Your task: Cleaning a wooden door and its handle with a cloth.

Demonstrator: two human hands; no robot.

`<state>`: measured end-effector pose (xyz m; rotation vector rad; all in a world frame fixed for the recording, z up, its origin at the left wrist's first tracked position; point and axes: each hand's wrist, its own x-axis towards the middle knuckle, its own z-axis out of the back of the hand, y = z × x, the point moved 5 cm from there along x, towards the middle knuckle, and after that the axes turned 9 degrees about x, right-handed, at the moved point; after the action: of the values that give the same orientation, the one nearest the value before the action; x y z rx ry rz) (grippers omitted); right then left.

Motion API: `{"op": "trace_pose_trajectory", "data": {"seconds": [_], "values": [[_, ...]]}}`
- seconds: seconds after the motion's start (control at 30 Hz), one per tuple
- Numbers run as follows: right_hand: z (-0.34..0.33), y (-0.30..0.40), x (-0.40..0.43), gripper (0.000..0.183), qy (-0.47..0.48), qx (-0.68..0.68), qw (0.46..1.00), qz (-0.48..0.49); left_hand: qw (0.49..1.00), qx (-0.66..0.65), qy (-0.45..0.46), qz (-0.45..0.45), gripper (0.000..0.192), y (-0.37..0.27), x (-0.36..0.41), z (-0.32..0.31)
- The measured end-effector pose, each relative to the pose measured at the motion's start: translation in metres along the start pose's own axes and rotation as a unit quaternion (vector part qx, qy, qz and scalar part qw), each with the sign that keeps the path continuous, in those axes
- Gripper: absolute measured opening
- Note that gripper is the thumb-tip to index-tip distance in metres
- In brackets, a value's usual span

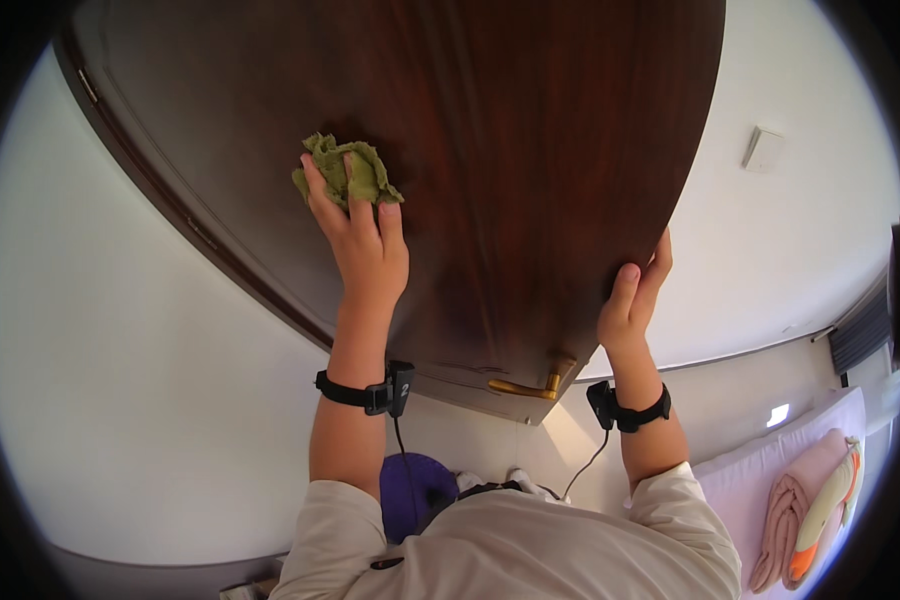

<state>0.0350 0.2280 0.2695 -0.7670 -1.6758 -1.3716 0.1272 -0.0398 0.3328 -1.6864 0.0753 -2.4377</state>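
A dark brown wooden door point(495, 187) fills the upper middle of the head view. My left hand point(364, 232) presses a crumpled green cloth point(345, 169) against the door's face, its fingers spread over the cloth. At the door's free edge, my right hand point(634, 300) grips the edge, thumb on the face and the other fingers partly hidden around it. Below and between the hands, a brass door handle point(529, 388) sticks out near the door's lower end in the picture. Each wrist wears a black strap with a small cabled device.
Hinges point(202, 234) line the door's left side, beside a white wall point(135, 337). A wall switch point(763, 149) is at the upper right. At lower right, a bed point(727, 480) bears a folded pink blanket point(787, 502). A round purple object point(412, 491) is near my feet.
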Motion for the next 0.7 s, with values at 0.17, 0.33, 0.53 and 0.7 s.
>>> {"op": "trace_pose_trajectory", "data": {"seconds": [0.17, 0.33, 0.53, 0.7], "values": [[0.002, 0.0, -0.005, 0.056, -0.01, -0.015, 1.0, 0.019, 0.999, -0.005, 0.0, -0.038, 0.048, 0.006, -0.005, -0.004], [-0.001, 0.004, -0.009, 0.056, -0.019, -0.045, 0.999, 0.022, 1.0, -0.002, -0.007, -0.024, 0.048, 0.015, -0.013, -0.006], [0.0, 0.004, -0.013, 0.057, -0.036, -0.061, 0.997, 0.016, 1.0, 0.001, 0.002, -0.028, 0.048, 0.027, -0.023, -0.013], [0.003, -0.001, -0.016, 0.057, -0.04, -0.072, 0.997, 0.007, 1.0, -0.019, 0.021, 0.004, 0.049, 0.038, -0.031, -0.018]]}}
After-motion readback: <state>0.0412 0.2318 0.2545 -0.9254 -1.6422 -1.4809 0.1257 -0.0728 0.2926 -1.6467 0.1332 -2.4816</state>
